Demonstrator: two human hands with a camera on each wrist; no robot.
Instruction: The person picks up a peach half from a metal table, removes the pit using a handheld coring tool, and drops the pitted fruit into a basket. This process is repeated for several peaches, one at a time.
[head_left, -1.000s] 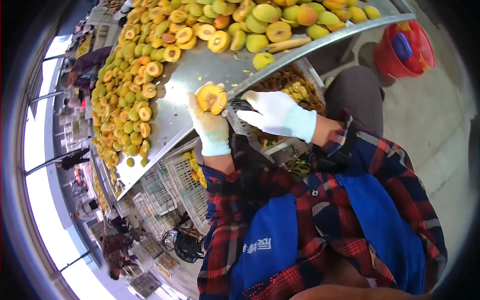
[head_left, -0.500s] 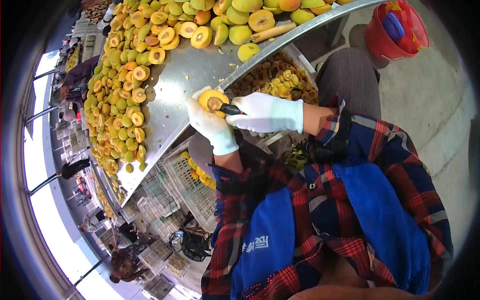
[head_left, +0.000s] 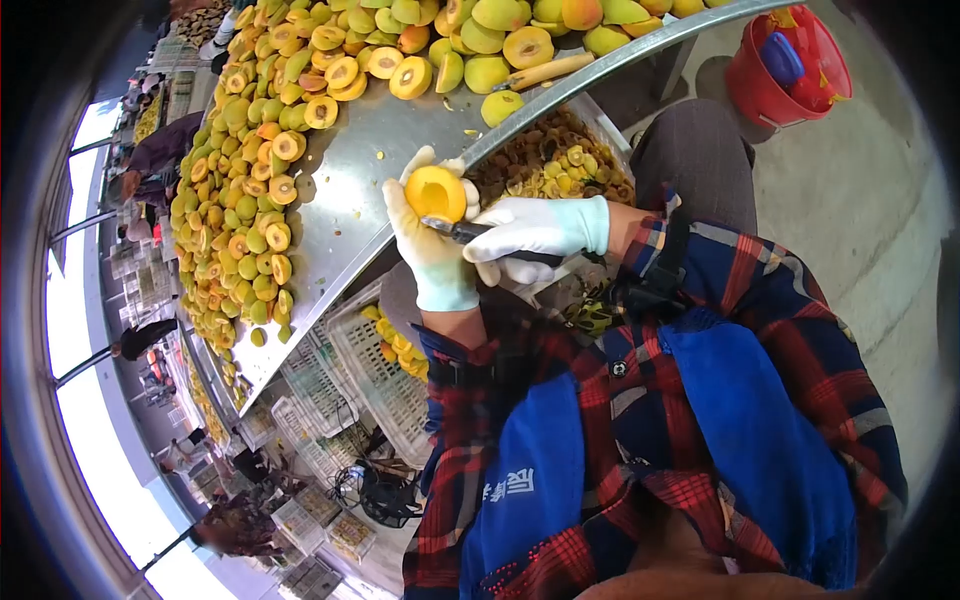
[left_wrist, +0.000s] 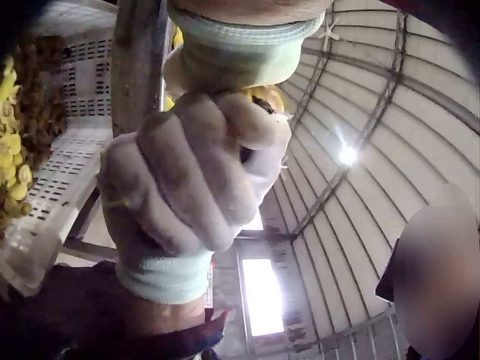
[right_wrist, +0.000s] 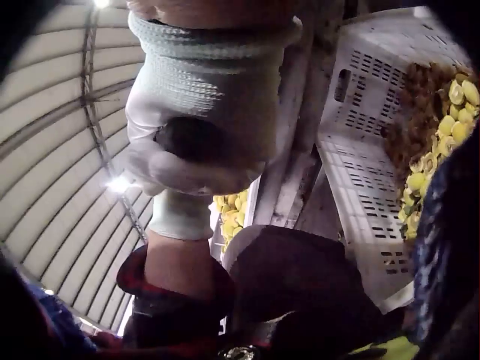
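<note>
In the head view, my white-gloved left hand (head_left: 430, 250) holds a yellow peach half (head_left: 436, 192), its cut face up with a smooth hollow where the stone sat. My gloved right hand (head_left: 540, 226) grips a black-handled pitting tool (head_left: 463, 231), whose metal tip lies at the lower rim of the fruit. The right wrist view shows the round black handle end (right_wrist: 189, 138) poking out of the curled fingers. Seen by the left wrist camera, the right hand (left_wrist: 187, 172) is a fist below the left cuff (left_wrist: 244, 49), and only a sliver of fruit shows between.
A metal table (head_left: 350, 160) carries heaps of halved peaches (head_left: 245, 215) and a wooden-handled tool (head_left: 550, 72). Under its edge, a white crate (right_wrist: 364, 169) contains brown stones and yellow pieces. More crates (head_left: 395, 375) stand left; a red bucket (head_left: 745, 85) is at right.
Half a second ago the tool tip was in the peach half beside a brown stone. Now the hollow is bare, and the tool has drawn down to the rim.
</note>
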